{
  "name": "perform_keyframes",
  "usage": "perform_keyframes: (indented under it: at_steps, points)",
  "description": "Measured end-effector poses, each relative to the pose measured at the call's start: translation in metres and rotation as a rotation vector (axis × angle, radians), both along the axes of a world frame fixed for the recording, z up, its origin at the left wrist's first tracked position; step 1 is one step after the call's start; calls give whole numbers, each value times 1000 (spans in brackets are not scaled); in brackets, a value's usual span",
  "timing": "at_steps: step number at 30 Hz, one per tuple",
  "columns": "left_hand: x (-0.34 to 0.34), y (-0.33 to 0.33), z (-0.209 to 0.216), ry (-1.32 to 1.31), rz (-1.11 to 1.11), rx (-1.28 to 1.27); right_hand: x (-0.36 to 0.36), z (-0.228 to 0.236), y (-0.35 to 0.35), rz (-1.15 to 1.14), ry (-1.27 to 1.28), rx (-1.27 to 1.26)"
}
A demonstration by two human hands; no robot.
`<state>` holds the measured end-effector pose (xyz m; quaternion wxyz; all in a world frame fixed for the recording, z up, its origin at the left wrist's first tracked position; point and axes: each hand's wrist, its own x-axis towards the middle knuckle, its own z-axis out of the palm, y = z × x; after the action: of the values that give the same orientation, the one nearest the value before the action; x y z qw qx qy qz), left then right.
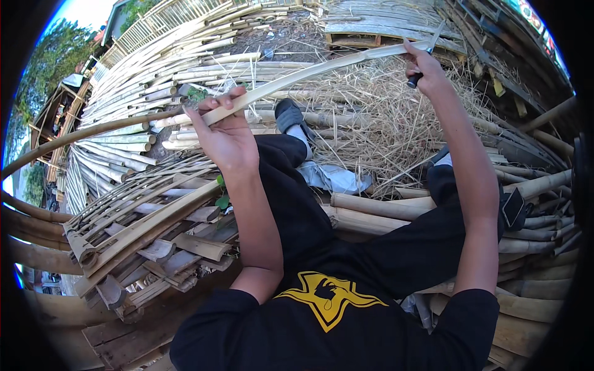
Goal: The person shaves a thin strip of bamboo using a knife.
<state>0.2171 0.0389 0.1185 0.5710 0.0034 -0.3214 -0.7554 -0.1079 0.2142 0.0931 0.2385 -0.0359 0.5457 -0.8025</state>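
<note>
A long pale bamboo strip (322, 67) stretches across in front of me, its darker outer side running off to the left edge. My left hand (224, 130) carries the strip across its palm, thumb on one side and curled fingers on the other. At the strip's right end my right hand (426, 73) is closed around a knife, whose black handle (414, 80) pokes out below the fist. The knife's blade (437, 36) points up beside the strip's tip. My right thumb or finger lies against that end; whether it also grips the strip is hard to tell.
Split bamboo pieces (167, 229) are piled at my left. Many bamboo poles (130, 93) lie beyond. Shavings (396, 123) cover the ground ahead, near a pale crumpled sheet (337, 178) and my shoe (288, 116). Wooden slats (390, 25) stand at the back; more poles (532, 306) lie right.
</note>
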Motion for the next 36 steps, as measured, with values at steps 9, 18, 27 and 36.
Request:
perform_keyframes:
  at_steps: [9, 18, 27, 36]
  points:
    - [18, 13, -25, -776, -362, -475, -23, 59, 84, -38, 270, 128]
    - [-76, 74, -36, -977, -1047, -562, -10, 40, 91, 2, 284, 264]
    - [-114, 101, -55, -890, -1261, -381, 6, 20, 72, 49, 318, 339]
    - [-115, 81, -75, -806, -1047, -230, 18, 8, 61, 244, 1023, 1107]
